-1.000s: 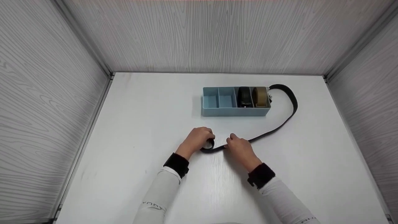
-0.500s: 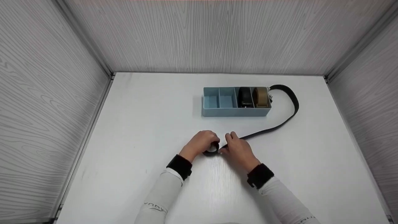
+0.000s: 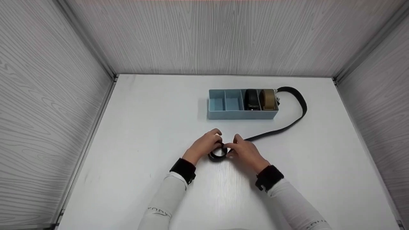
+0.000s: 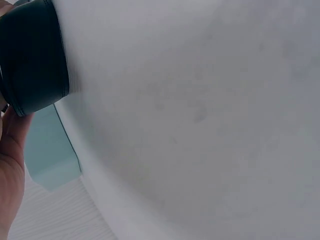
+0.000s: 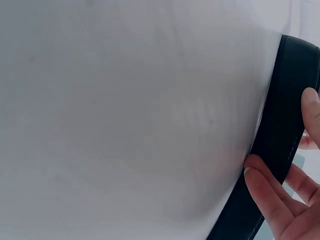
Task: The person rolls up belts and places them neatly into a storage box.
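A black leather belt is partly rolled into an upright coil (image 3: pixel 217 158) on the white table, in front of the box. My left hand (image 3: pixel 204 145) grips the coil's left side, fingers at its top inner edge. At the coil's right side, my right hand (image 3: pixel 247 155) pinches the belt between thumb and fingers. The unrolled strap (image 3: pixel 271 133) runs on edge to the right and curves back to a metal buckle beside the box. In the left wrist view the coil's outer face (image 4: pixel 32 60) hides most fingers. Fingertips (image 5: pixel 262 187) lie across the strap in the right wrist view.
A light blue box (image 3: pixel 243 115) with compartments stands behind the hands. Its two right compartments hold a rolled black belt (image 3: pixel 251 97) and a rolled brown belt (image 3: pixel 269 99). Grey wood-grain panels (image 3: pixel 204 38) enclose the table at the back and sides.
The coil has rolled slightly rightward, taking up strap, and the gap between the hands has narrowed. My right fingers have moved from the strap to the coil's right edge.
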`<state>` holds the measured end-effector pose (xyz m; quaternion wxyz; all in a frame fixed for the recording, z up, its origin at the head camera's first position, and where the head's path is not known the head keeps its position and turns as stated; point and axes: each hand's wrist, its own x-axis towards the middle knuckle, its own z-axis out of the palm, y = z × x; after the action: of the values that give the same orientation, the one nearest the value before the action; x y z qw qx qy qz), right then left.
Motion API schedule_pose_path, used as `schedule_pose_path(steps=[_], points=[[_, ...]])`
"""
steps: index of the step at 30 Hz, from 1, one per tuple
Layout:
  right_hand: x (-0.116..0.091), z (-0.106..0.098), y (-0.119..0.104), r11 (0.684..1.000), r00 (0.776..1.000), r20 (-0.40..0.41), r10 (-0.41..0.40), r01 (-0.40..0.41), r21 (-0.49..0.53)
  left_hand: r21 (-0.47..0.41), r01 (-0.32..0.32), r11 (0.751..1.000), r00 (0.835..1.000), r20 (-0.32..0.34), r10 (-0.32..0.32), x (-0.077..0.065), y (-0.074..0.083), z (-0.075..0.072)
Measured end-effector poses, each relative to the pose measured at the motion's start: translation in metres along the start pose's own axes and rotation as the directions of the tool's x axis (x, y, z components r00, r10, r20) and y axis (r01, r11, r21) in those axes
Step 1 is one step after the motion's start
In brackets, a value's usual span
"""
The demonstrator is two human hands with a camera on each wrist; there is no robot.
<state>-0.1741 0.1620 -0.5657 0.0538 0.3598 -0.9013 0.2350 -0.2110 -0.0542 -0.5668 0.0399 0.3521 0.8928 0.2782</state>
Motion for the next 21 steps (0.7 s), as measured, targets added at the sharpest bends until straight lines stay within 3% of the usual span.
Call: schedule_pose_path(steps=[5, 9, 11, 16, 18, 21], points=[[0.001, 0.0, -0.002, 1.0, 1.0, 0.029, 0.009, -0.009, -0.011, 0.02, 0.005, 1.0, 1.0, -0.016, -0.005, 0.0, 0.002, 0.001], [0.001, 0.002, -0.005, 0.998, 0.999, 0.024, 0.028, -0.027, -0.054, 0.095, 0.03, 0.995, 0.998, -0.05, -0.025, 0.001, 0.008, 0.004], [0.001, 0.003, -0.005, 0.996, 0.999, 0.01, 0.037, -0.036, -0.081, 0.171, 0.092, 0.981, 0.993, -0.085, -0.078, 0.001, 0.012, 0.005], [0.0, 0.003, -0.006, 0.991, 0.998, -0.018, 0.059, -0.061, -0.117, 0.308, 0.298, 0.903, 0.954, -0.118, -0.275, 0.001, 0.018, 0.002], [-0.001, 0.003, -0.005, 0.993, 0.998, -0.016, 0.061, -0.063, -0.101, 0.323, 0.318, 0.891, 0.948, -0.096, -0.304, 0.002, 0.019, 0.0], [-0.002, 0.001, -0.004, 0.996, 0.997, 0.002, 0.074, -0.074, -0.057, 0.35, 0.289, 0.891, 0.957, -0.07, -0.283, 0.002, 0.018, -0.002]])
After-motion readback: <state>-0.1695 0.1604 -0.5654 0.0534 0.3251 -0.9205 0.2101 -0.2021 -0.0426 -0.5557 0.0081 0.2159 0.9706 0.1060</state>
